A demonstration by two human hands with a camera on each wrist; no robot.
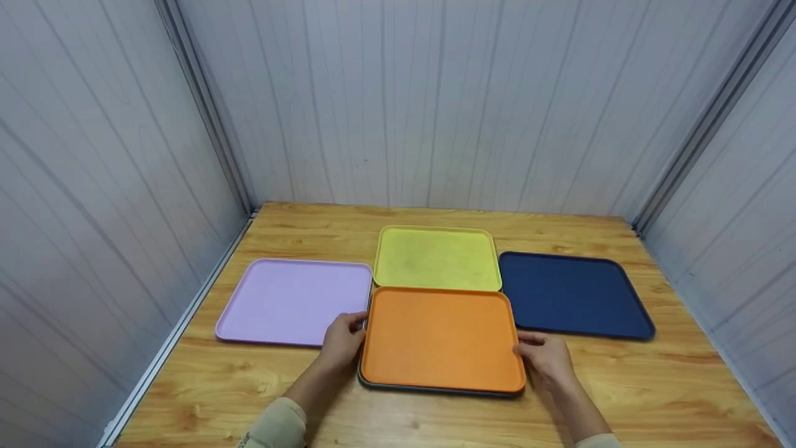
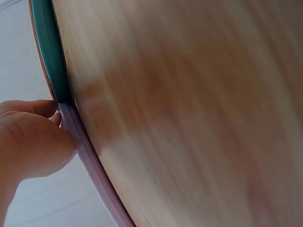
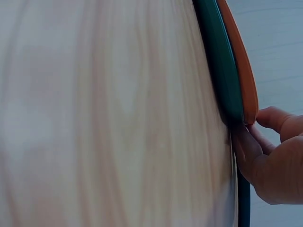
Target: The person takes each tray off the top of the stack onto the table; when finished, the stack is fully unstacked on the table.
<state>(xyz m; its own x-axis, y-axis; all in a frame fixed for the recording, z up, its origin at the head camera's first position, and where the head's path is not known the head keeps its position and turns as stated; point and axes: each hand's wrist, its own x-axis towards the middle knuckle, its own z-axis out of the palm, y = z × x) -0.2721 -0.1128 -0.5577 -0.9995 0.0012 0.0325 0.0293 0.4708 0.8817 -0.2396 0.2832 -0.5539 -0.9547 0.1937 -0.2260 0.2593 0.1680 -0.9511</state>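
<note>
An orange tray (image 1: pixel 443 339) lies on top of a dark green tray (image 3: pixel 218 61), whose rim shows under its near and left edges. My left hand (image 1: pixel 343 339) holds the left edge of the orange tray with thumb and fingers, above the near right corner of a lilac tray (image 1: pixel 292 302). At the opposite edge my right hand (image 1: pixel 547 358) pinches the orange rim. The right wrist view shows that thumb at the orange rim and the fingers low beside the green tray. The left fingertips are partly hidden in the left wrist view.
A yellow tray (image 1: pixel 437 258) lies behind the orange one, and a navy blue tray (image 1: pixel 575 295) lies to the right. All rest on a wood-grain table (image 1: pixel 205 398). Pale panel walls (image 1: pixel 398 106) enclose its back and both sides.
</note>
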